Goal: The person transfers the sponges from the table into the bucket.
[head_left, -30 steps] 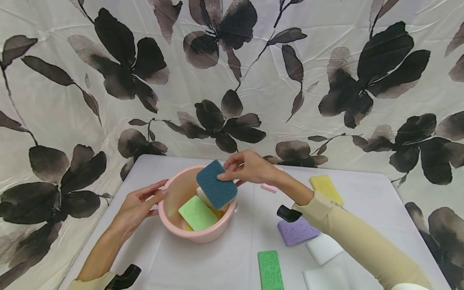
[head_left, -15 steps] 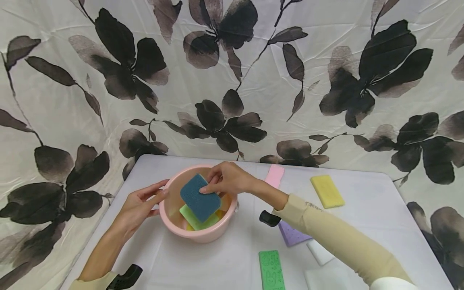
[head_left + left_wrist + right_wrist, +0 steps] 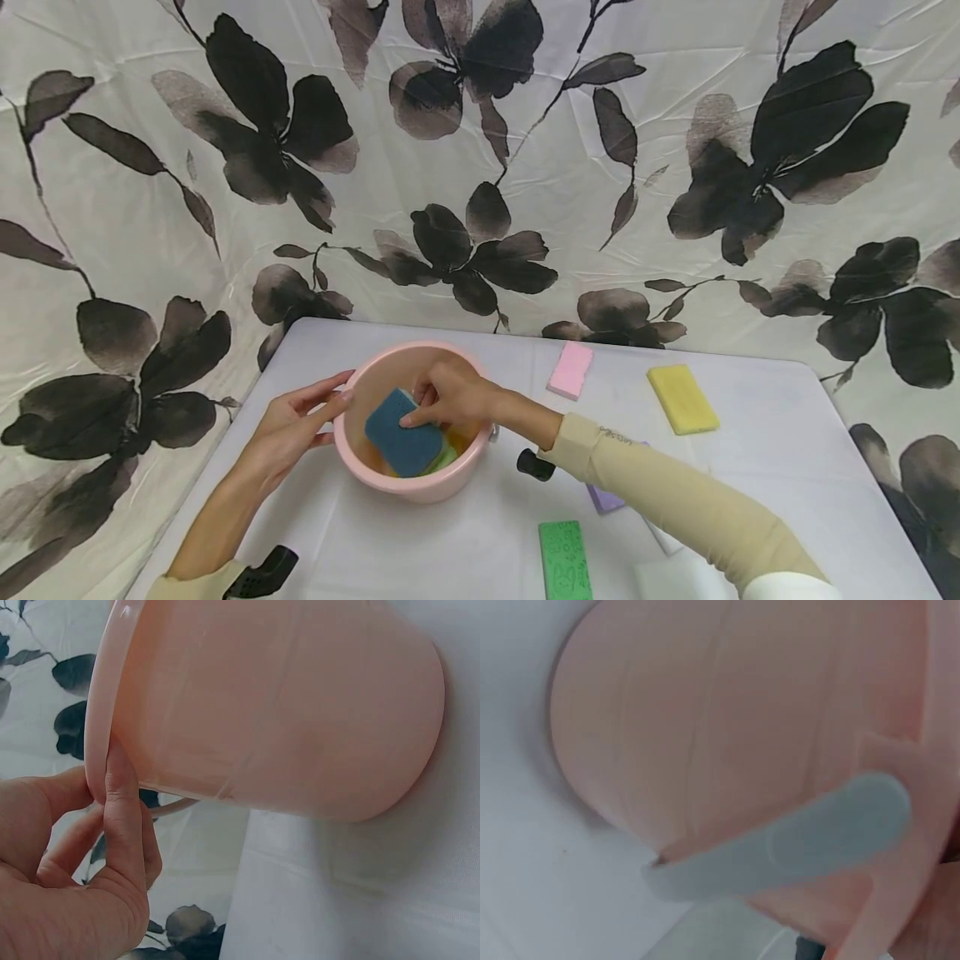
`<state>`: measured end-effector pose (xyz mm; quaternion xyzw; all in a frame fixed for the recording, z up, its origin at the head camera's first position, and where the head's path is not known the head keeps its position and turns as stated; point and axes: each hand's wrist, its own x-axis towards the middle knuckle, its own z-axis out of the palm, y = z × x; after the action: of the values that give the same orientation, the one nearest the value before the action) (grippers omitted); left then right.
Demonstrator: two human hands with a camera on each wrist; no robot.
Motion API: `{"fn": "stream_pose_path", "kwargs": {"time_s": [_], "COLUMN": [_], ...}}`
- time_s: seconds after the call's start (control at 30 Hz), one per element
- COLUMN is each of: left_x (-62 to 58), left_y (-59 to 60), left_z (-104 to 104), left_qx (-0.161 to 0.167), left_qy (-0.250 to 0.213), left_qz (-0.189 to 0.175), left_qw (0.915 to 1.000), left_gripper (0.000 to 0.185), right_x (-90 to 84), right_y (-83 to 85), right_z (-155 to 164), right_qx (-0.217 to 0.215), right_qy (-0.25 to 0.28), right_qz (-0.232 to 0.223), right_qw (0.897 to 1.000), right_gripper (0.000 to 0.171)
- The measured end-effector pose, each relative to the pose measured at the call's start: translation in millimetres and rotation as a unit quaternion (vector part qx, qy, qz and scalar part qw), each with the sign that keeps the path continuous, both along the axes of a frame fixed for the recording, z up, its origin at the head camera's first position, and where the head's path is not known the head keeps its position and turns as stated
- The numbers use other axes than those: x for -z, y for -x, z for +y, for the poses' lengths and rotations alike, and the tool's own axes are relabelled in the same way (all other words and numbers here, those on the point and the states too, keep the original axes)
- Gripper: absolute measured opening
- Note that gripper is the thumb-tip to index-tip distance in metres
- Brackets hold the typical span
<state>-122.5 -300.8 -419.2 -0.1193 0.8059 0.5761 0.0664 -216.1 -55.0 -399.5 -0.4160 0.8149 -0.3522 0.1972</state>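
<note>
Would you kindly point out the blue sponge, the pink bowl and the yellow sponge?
blue sponge [image 3: 401,440], head view, middle of its top face
pink bowl [image 3: 390,356], head view, far rim
yellow sponge [image 3: 682,399], head view, centre

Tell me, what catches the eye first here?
A pink bowl sits near the table's left side, and the right hand holds a blue sponge down inside it, on other sponges. The left hand touches the bowl's rim. Behind hangs a cloth printed with big dark leaves.
</note>
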Motion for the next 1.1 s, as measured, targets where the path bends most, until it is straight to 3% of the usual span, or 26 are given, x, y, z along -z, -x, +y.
{"fn": "stream_pose_path", "kwargs": {"time_s": [0.17,0.43,0.73,0.9,1.1], "left_x": [-0.7,-0.9,1.3,1.2,0.5], "left_y": [-0.1,1.0,-0.1,-1.9,-3.2], "left_z": [1,3,2,1,1], "left_qx": [0.003,0.007,0.014,0.012,0.004], "left_qy": [-0.004,-0.007,-0.014,-0.013,-0.003], "left_qz": [0.003,0.007,0.008,0.008,0.001], "left_qw": [1.0000,0.9999,0.9998,0.9998,1.0000], "left_gripper": [0.068,0.068,0.067,0.067,0.068], "right_x": [4.6,11.1,5.8,-2.6,-10.4], "right_y": [-2.2,-7.7,-7.8,-9.3,-8.5], "right_z": [-5,-6,1,8,17], "right_qx": [-0.002,0.010,0.018,0.014,0.018], "right_qy": [-0.021,-0.012,-0.044,-0.034,0.017], "right_qz": [0.038,-0.018,0.020,0.025,0.028], "right_qw": [0.999,1.000,0.999,0.999,0.999], "right_gripper": [0.025,0.018,0.023,0.022,0.015]}}
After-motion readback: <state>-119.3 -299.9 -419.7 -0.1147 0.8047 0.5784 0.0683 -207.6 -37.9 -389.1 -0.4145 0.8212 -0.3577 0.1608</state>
